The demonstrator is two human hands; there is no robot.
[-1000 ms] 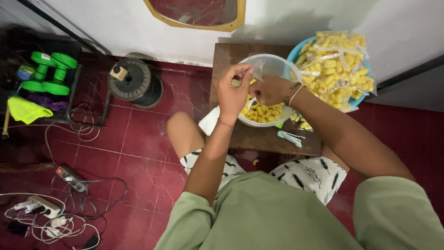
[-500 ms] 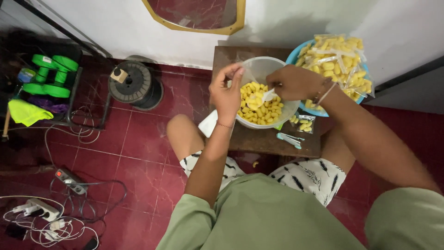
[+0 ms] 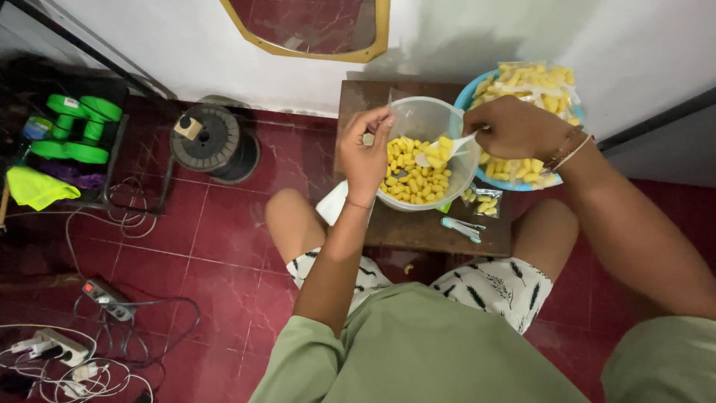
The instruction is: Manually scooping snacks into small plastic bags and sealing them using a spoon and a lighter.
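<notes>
Head view: a white spoon is gripped by the right hand, handle slanting toward the bench's right edge, over the bowl; the left hand pinches a small clear bag at its left rim.

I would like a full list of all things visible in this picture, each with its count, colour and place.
bowl: one, clear, on the stool, holds yellow snacks
spoon: one, white, in the bowl, held by the right hand
stool: one, dark brown, between the knees
basin: one, blue, right of the bowl, piled with filled bags
small bag: one, clear with yellow snacks, on the stool
clip: one, pale blue, on the stool
mirror: one, yellow frame, against the wall
cable reel: one, black, on the red floor
dumbbells: green, count unclear, far left
power strips: two, on the floor, lower left
left hand: at the bowl's near rim, pinching something small
right hand: over the basin, holds the spoon
</notes>
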